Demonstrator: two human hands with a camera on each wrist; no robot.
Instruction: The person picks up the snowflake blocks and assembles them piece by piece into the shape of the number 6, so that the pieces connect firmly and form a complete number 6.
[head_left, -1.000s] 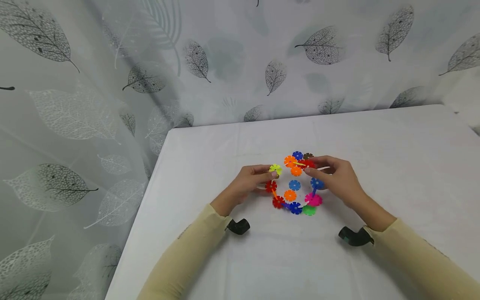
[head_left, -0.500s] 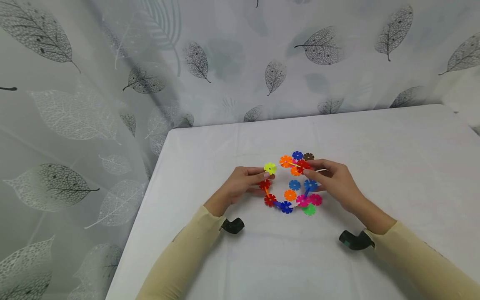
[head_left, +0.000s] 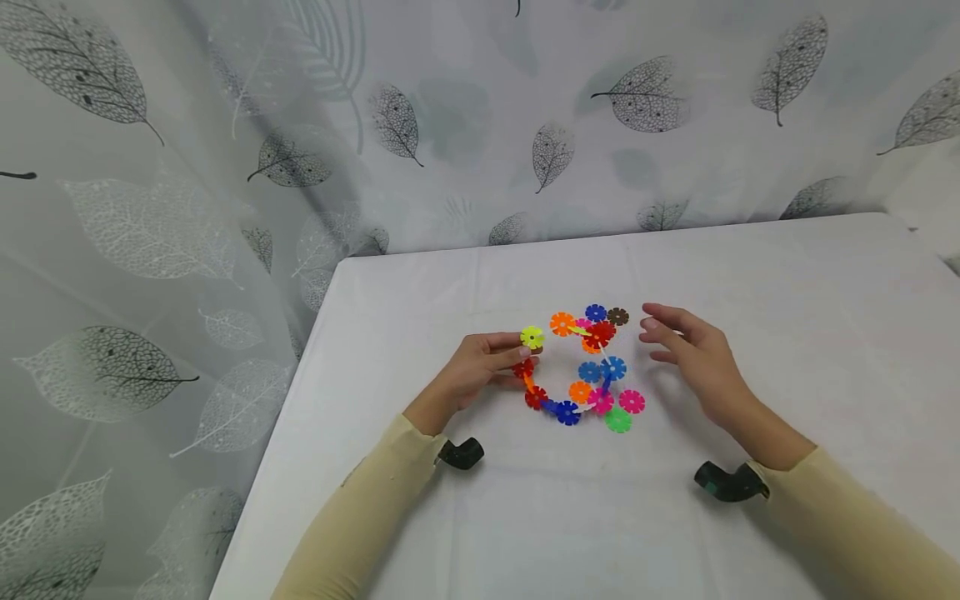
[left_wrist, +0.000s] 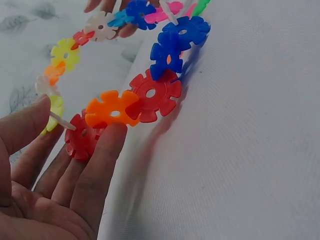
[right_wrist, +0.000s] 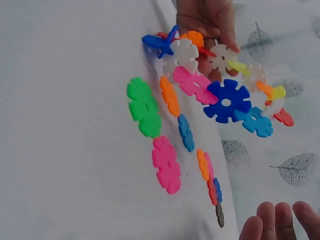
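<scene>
A ring of linked plastic snowflake discs in several colours stands in the middle of the table in the head view. My left hand holds its left side, thumb near a yellow disc and fingers behind a red disc. Off to the right of the ring, my right hand is apart from it with loosely bent fingers and nothing in them. The right wrist view shows its fingertips at the lower right corner, below the ring. Whether the ring's underside touches the table is unclear.
Loose discs lie on the white table beneath and behind the ring: green, pink, orange, brown and blue among them. A leaf-patterned curtain hangs along the back and left edges.
My right hand has let go of the ring's right side and moved off to the right. My left hand and the ring have shifted a little to the left.
</scene>
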